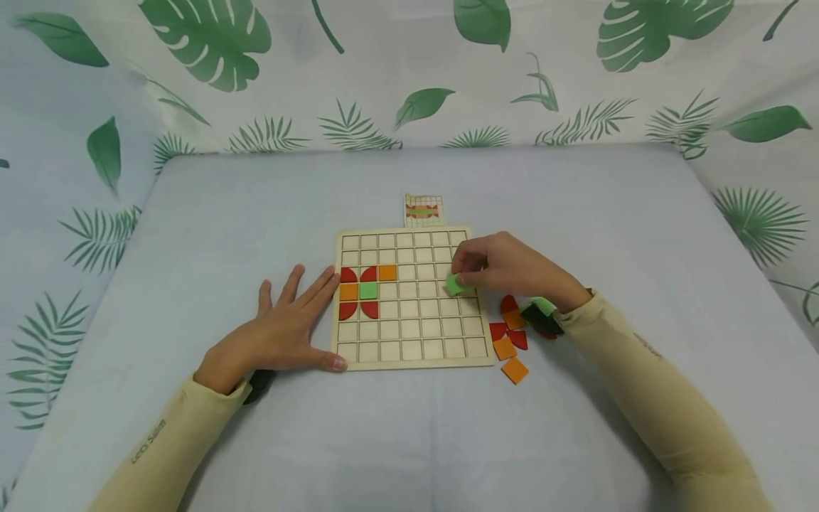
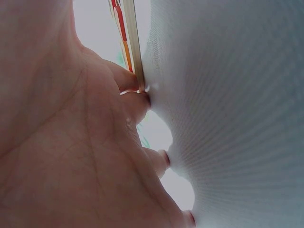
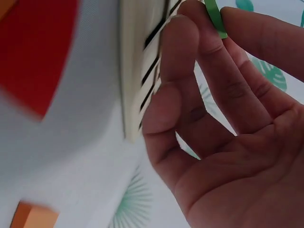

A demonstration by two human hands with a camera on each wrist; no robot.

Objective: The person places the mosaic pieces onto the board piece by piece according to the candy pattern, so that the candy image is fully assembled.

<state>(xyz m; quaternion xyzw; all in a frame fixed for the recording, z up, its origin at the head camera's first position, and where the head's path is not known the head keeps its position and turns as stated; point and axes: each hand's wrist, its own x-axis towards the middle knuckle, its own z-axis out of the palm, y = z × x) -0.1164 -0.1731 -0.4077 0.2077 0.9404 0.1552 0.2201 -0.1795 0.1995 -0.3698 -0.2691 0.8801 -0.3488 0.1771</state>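
Observation:
A wooden grid board (image 1: 414,368) lies flat on the table. Red quarter-round tiles (image 1: 348,311), orange square tiles (image 1: 387,273) and a green square tile (image 1: 368,290) fill several cells at its left side. My left hand (image 1: 288,331) is spread along the board's left edge, fingertips and thumb touching the rim. Over the right part of the board, my right hand (image 1: 502,267) pinches another green square tile (image 1: 454,285) between thumb and fingers. That held green tile (image 3: 216,19) shows edge-on in the right wrist view.
Right of the board lies a loose group of red tiles (image 1: 518,340) and orange tiles (image 1: 515,370), partly under my right wrist. A small pattern card (image 1: 424,211) touches the board's far edge. Leaf-printed cloth (image 1: 358,71) hangs behind the table.

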